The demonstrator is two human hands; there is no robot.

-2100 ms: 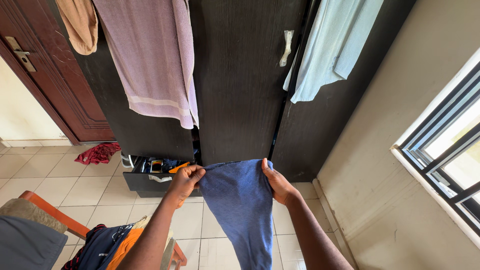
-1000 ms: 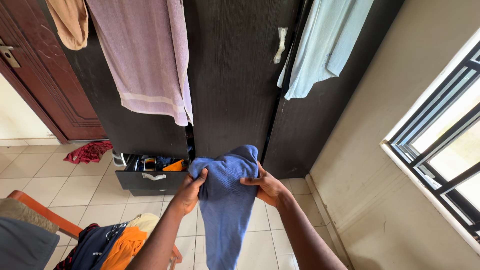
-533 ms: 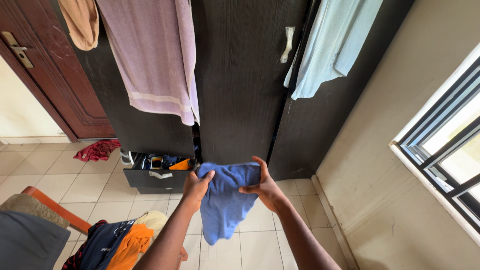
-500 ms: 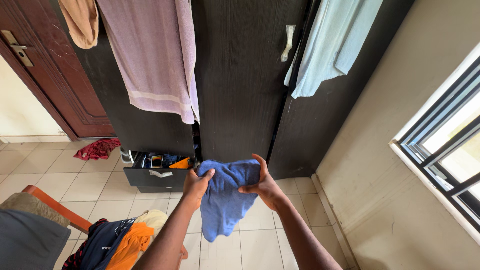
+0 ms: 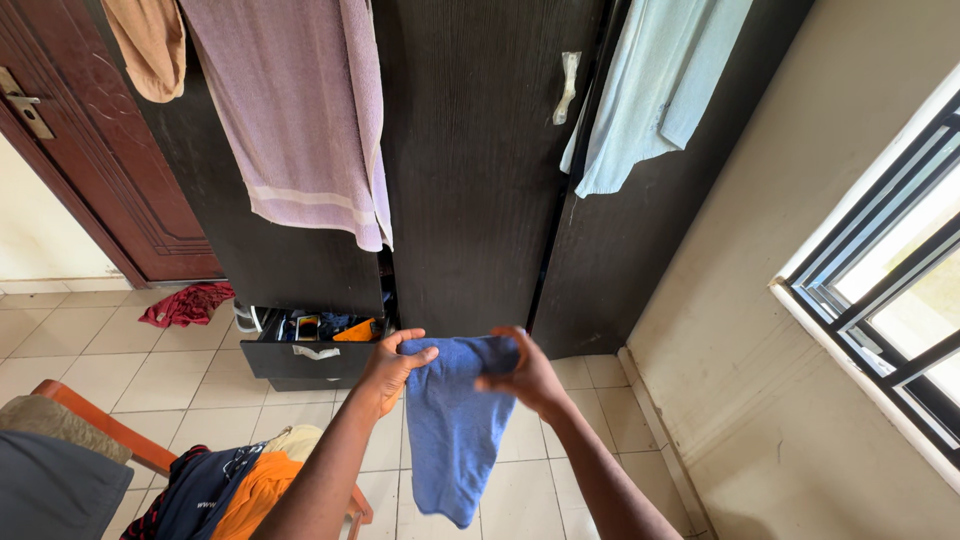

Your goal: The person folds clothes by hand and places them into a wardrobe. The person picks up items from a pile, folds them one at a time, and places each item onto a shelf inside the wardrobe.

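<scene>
Left hand [image 5: 392, 362] and right hand [image 5: 522, 372] are both pinching blue cloth [image 5: 455, 425] at its top edge; cloth is hanging toward 6 o'clock, long axis vertical.

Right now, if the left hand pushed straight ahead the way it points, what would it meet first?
The left hand grips the blue cloth and points toward the wardrobe. Straight on, it would probably reach the open drawer front first, though depth is hard to judge.
</scene>
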